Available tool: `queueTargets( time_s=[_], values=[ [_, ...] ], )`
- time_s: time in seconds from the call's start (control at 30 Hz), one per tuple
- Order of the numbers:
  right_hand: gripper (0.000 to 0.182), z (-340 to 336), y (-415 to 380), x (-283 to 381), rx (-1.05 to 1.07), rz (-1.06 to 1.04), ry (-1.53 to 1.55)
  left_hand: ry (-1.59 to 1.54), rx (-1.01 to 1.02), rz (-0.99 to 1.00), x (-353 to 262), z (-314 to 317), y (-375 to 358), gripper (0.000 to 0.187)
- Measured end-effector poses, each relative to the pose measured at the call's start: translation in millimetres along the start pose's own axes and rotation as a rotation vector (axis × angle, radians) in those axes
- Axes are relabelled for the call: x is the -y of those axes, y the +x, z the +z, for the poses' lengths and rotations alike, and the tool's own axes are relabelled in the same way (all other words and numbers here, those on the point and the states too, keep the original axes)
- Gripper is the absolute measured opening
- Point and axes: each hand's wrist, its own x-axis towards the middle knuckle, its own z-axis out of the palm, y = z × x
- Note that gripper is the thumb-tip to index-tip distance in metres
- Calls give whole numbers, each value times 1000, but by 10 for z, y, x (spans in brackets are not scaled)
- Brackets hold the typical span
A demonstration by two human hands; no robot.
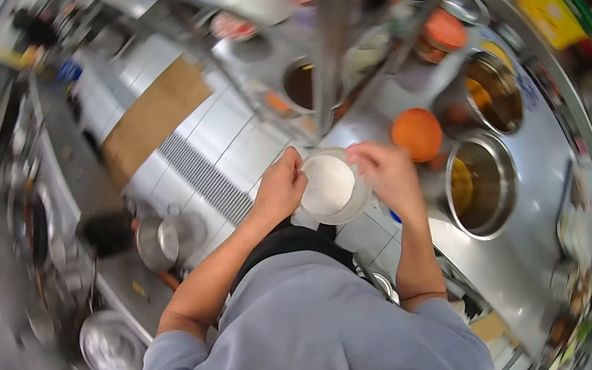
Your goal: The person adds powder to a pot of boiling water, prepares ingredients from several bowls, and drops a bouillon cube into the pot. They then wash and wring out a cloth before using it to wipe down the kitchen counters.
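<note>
In front of my waist is a round, pale translucent tub (350, 207) with white contents (328, 182), perhaps a powder. My left hand (281, 189) is closed on its left rim, thumb on top. My right hand (390, 176), slightly blurred, has its fingers curled closed at the right rim; its fingertips appear to grip the edge. Just beyond the right hand, on the steel counter, sits a round orange lid or lidded container (416, 136). Beside it stands a deep steel pot (485, 186) with something yellow inside.
A second steel pot (494, 91) and a jar with an orange-red lid (444, 30) stand farther along the right counter (509, 283). A metal shelf post (334, 32) rises ahead. Left are a stove counter and a saucepan (158, 243). Cardboard (158, 118) and a drain grate (205, 176) lie on the tiled floor.
</note>
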Motion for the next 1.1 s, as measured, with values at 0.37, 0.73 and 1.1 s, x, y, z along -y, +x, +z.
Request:
queueTargets(
  time_s=[0.37,0.73,1.1],
  values=[
    [34,2828,-202,348,842,-737,-415,112,-675,-333,1130,-901,-2051,11],
    [55,5469,-2191,2656,1542,-1211,-569,320,-1421,-650,1650,-1967,-5074,12],
    [58,6547,-4136,3936,1755,-1757,-312,486,-1792,-1146,1210,-2402,-6867,14]
  ],
)
